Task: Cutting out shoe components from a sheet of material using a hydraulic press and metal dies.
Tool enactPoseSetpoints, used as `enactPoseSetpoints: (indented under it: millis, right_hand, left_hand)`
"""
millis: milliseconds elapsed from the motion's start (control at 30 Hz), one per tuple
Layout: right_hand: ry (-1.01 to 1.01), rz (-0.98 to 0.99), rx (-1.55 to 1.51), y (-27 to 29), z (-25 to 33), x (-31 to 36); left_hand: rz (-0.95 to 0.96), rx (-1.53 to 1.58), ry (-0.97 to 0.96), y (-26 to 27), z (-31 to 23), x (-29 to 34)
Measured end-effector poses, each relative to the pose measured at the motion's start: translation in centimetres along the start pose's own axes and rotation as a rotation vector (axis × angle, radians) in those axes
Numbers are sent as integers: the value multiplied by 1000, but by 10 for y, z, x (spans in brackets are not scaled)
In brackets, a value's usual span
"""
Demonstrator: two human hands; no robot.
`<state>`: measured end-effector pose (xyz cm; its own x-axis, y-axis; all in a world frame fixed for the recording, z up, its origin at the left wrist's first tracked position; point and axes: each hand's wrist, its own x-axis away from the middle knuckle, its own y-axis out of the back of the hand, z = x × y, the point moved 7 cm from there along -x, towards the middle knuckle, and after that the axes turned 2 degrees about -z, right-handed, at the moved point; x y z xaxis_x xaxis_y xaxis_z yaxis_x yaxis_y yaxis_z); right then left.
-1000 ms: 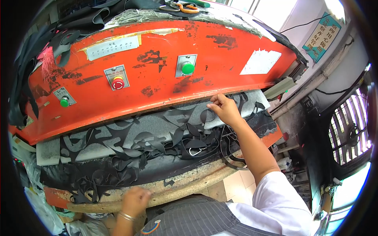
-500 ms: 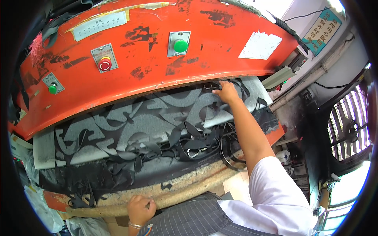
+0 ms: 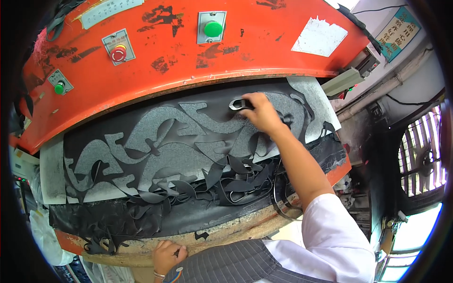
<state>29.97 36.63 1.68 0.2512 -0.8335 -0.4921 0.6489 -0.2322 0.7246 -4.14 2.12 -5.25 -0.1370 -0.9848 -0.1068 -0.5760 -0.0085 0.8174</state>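
Note:
My right hand (image 3: 260, 112) reaches over the far right part of a black sheet (image 3: 163, 155) with curved shapes cut out of it. Its fingers are closed around a narrow metal cutting die (image 3: 234, 104), whose silver-rimmed rounded end sticks out to the left; the rest is hidden by the hand. Through the cut-outs a pale grey board (image 3: 52, 165) shows. Down at the machine's near edge, my left hand (image 3: 167, 256) rests with curled fingers. A dark spot shows between its thumb and fingers, too small to name.
An orange press head (image 3: 188, 56) with green and red buttons hangs over the board's far side. Tangled black offcuts (image 3: 155, 195) lie along its near edge, with another metal cutting die (image 3: 238, 194) among them. Curved metal strips (image 3: 279, 195) stand at the right. A worn ledge (image 3: 226, 231) runs in front.
My right hand has come nearer from under the press head's edge, bringing the metal cutting die into plain sight. The view has shifted, showing more of the sheet. The left hand stays put.

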Motion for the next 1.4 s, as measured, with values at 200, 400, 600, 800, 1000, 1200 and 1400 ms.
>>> enactPoseSetpoints:
  millis: [200,400,600,800,1000,1200,1400]
  right_hand:
    - [0,50,-56,-50,1,3]
    - [-71,134,-169,-52,-1,12]
    - [-44,168,-117,-50,-2,12]
    - [-238,-190,-475,5,43,-15]
    - [-152,-384,-386,59,115,-55]
    - [-128,-228,-549,49,108,20]
    - [-266,-38,-288,60,82,90]
  left_hand:
    - [-89,-53,-39,7,-12,5]
    - [-104,-4,-69,14,-8,8]
    - [64,525,311,49,20,-53]
    - [-719,142,90,192,95,-195]
    - [-1042,53,-18,299,111,-231]
    - [-584,228,-85,185,79,-103]
    - [67,339,43,10,0,53]
